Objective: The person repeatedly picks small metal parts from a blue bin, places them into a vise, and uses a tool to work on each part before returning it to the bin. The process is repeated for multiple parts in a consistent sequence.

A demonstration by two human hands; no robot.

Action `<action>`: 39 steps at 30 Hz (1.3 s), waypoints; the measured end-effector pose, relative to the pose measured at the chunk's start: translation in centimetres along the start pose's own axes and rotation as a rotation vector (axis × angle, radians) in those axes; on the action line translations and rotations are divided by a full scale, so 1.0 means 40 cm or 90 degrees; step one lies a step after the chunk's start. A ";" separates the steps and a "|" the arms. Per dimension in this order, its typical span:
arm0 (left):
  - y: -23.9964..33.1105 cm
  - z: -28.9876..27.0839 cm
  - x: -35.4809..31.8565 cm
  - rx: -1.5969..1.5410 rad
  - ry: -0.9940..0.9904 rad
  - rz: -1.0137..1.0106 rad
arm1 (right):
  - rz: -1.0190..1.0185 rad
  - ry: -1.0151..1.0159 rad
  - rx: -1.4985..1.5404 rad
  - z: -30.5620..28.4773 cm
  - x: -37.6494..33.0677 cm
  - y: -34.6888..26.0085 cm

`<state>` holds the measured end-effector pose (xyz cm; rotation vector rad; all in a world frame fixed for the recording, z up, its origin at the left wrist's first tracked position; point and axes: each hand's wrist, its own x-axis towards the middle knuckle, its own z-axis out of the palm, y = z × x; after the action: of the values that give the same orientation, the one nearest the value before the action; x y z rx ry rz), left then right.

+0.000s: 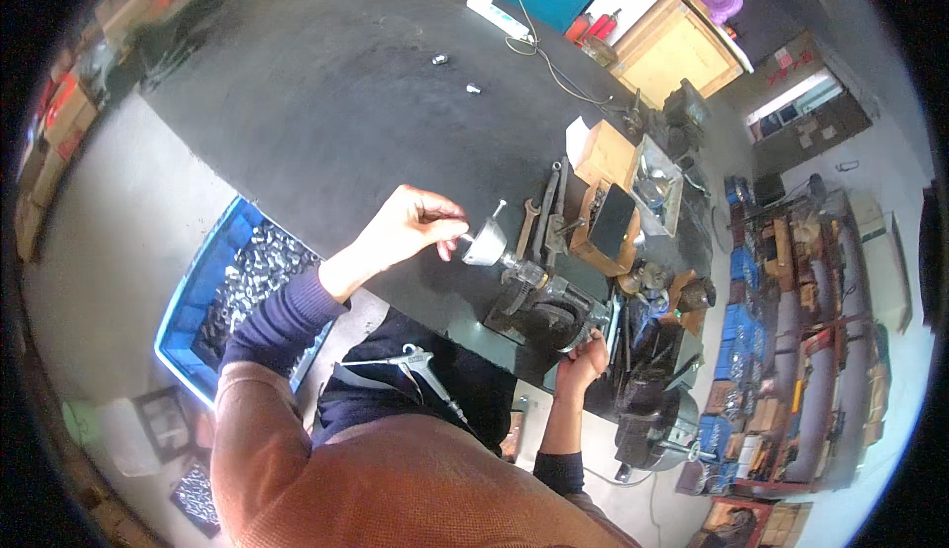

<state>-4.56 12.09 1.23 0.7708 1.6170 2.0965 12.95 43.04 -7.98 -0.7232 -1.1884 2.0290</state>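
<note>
My left hand (410,229) is closed in a pinch at the open end of a silver cone-shaped metal piece (485,245). Whatever lies between those fingertips is too small to make out. The cone sits on the shaft end of a dark bench-mounted machine (544,301) with a round wheel, and a thin bolt-like rod (499,208) sticks up beside it. At the machine's near right end, my right hand (589,354) is closed around its handle, which the fingers mostly hide. A silver air blow gun (415,361) rests over my lap.
A blue bin (183,326) of small metal parts stands left of the dark table (297,84). Two small metal fittings (441,59) lie farther back. Wrenches (542,214), an open cardboard box (590,237) and a bench vise (652,420) are on the right.
</note>
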 end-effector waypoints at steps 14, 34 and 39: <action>0.029 -0.014 0.007 -0.033 -0.054 -0.017 | -0.060 -0.044 -0.045 0.022 -0.088 -0.059; 0.023 -0.012 0.012 0.080 -0.072 0.091 | -0.049 0.087 -0.126 0.119 0.152 -0.024; 0.010 -0.022 0.013 0.076 -0.087 0.087 | 0.065 -0.025 -0.011 -0.007 0.031 -0.007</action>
<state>-5.50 11.64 1.54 1.0677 1.6688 2.0030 12.46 44.22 -7.99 -0.7693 -1.2151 2.1280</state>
